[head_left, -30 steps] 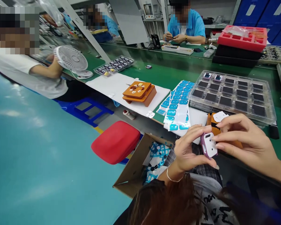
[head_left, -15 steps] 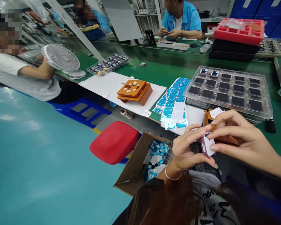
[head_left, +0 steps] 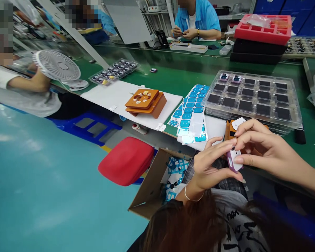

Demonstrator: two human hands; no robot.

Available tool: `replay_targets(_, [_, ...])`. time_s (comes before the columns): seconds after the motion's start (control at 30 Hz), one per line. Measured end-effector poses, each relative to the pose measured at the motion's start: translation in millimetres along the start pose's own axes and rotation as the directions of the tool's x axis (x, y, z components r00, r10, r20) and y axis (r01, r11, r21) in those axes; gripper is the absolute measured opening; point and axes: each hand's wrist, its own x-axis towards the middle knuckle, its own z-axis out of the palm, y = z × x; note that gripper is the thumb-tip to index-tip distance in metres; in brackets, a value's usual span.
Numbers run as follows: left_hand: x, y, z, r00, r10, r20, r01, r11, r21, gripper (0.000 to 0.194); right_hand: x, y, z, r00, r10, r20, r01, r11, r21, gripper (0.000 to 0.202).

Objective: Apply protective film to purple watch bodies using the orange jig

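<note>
Between both hands, above my lap, is a small purple device casing with a white face (head_left: 234, 161). My left hand (head_left: 211, 162) grips its edges between thumb and fingers. My right hand (head_left: 262, 150) presses its thumb on the white face, with the fingertips at the upper edge. Partly hidden behind the right hand lies an orange fixture (head_left: 228, 131) with a white piece (head_left: 237, 123) on it. Blue sticker sheets (head_left: 191, 115) lie fanned out on the table to the left. A clear compartment tray (head_left: 252, 94) stands beyond my hands, with two small devices in its back-left pockets.
Another orange fixture (head_left: 145, 101) rests on white sheeting (head_left: 105, 96). An open cardboard box (head_left: 144, 190) with blue scraps sits left of my lap, beside a red stool (head_left: 127, 161). A fan (head_left: 57, 65) stands near a seated person. Across the table another person works before a red tray (head_left: 262, 31).
The camera view has shifted slightly, so the table things sit a little further left. My right fingers have moved up to the casing's top edge, and the casing is turned slightly.
</note>
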Motion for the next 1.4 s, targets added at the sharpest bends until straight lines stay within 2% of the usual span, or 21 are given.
replay_targets(0.1, [0, 0, 0.0, 1.0, -0.001, 0.009, 0.001, 1.0, 0.0, 0.076, 0, -1, -1, 1.0, -0.015, -0.014, 0.015, 0.999, -0.042, 0.021])
replay_targets(0.2, [0, 1, 0.2, 1.0, 0.002, 0.025, -0.003, 1.0, 0.014, 0.076, 2, -3, -2, 0.996, -0.081, -0.041, 0.075, 0.988, -0.133, 0.026])
replay_targets(0.43, [1, 0, -0.1, 0.999, 0.027, 0.042, -0.028, 0.999, 0.041, 0.074, 0, -12, -5, 0.98, -0.196, -0.029, 0.18, 0.941, -0.286, 0.029])
replay_targets(0.6, [0, -1, -0.7, 0.998, 0.023, 0.054, -0.024, 0.999, 0.023, 0.076, -4, -12, -7, 0.964, -0.266, -0.007, 0.243, 0.887, -0.392, 0.017])
replay_targets(0.77, [1, -4, 1.7, 0.999, 0.054, 0.002, -0.053, 0.997, -0.063, 0.081, -7, -14, -7, 0.94, -0.342, 0.002, 0.307, 0.841, -0.445, 0.012])
replay_targets(0.93, [3, -5, 0.0, 0.997, -0.064, -0.052, 0.054, 0.982, -0.18, 0.072, -9, -19, -9, 0.931, -0.366, 0.002, 0.324, 0.82, -0.473, 0.008])
replay_targets(1.1, [3, 0, 0.1, 0.992, -0.119, -0.05, 0.1, 0.955, -0.278, 0.069, -13, -26, -18, 0.928, -0.368, -0.051, 0.29, 0.803, -0.521, 0.012])
replay_targets(1.2, [3, 5, 2.9, 0.963, -0.269, -0.03, 0.231, 0.872, -0.431, 0.064, -14, -28, -24, 0.923, -0.365, -0.119, 0.262, 0.825, -0.5, 0.013])
replay_targets(1.3, [5, 9, 4.7, 0.89, -0.455, 0.01, 0.368, 0.707, -0.604, 0.056, -7, -20, -28, 0.922, -0.308, -0.234, 0.203, 0.9, -0.386, 0.011])
replay_targets(1.4, [8, 10, 3.6, 0.81, -0.579, 0.088, 0.465, 0.545, -0.697, 0.058, 8, -2, -32, 0.887, -0.277, -0.37, 0.16, 0.935, -0.315, 0.016])
